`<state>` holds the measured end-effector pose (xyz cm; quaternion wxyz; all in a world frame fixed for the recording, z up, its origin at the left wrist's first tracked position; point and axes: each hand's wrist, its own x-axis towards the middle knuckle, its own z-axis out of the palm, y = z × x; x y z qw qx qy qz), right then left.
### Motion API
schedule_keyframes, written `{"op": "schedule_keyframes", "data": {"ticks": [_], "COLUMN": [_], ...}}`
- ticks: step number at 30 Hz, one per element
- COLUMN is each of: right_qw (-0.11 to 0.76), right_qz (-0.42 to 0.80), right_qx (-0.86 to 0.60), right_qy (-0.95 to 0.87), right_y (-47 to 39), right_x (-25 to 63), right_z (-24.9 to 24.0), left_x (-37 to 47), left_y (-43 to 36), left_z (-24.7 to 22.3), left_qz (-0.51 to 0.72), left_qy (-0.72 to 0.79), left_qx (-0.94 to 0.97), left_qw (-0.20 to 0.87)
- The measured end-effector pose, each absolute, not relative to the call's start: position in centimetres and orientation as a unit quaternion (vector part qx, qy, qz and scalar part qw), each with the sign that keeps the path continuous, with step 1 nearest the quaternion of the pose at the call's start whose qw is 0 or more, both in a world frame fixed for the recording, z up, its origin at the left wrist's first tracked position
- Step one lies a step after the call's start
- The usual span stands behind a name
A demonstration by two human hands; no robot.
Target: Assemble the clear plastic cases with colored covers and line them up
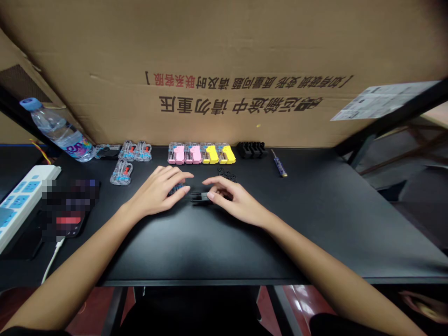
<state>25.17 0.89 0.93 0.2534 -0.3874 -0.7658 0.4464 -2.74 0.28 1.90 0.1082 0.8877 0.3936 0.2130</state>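
Note:
My right hand [233, 197] grips a small black two-pronged plastic part [200, 198], its thumb resting on top and its prongs pointing left. To the left, my left hand [163, 191] has its fingers stretched out and its thumb apart. A small clear-and-blue piece [178, 188] shows between that thumb and the fingers, partly hidden by the hand; whether they touch it I cannot tell. Several small black rings [227, 174] lie just beyond my right hand. Behind my hands stand pink toy-gun-shaped cases [179, 154] and yellow ones [211, 154] in a row.
Black parts [252, 150] and a screwdriver [279, 164] lie at the back right of the black table [217, 252]. Clear casings [121, 172], a water bottle [58, 130], a phone [75, 210] and a power strip [26, 196] are on the left. Cardboard [217, 51] walls the back.

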Motion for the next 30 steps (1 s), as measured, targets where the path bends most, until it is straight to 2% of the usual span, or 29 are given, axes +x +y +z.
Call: {"op": "schedule_keyframes", "data": {"ticks": [10,21,23,30], "right_qw": [0.264,0.35,0.33,0.18], "right_qz": [0.41,0.224,0.209,0.206], "right_qx": [-0.413,-0.501,-0.501,-0.476], "right_qy": [-0.769,-0.759,-0.772,-0.836], "right_y": [1.1,4.9,5.4,5.7], "right_x": [24.4,30.1,31.0,32.2], "right_z": [0.3,0.5,1.0,1.8], "left_x": [-1.1,-1.5,-1.5,-1.2], "left_y": [-0.7,-0.5,-0.6,-0.6], "left_z": [1.3,1.7,1.4,0.9], "left_qz": [0.209,0.208,0.208,0.2], "left_qy": [0.324,0.35,0.337,0.345], "left_qx": [0.908,0.902,0.907,0.902], "left_qw": [0.164,0.143,0.145,0.166]}}
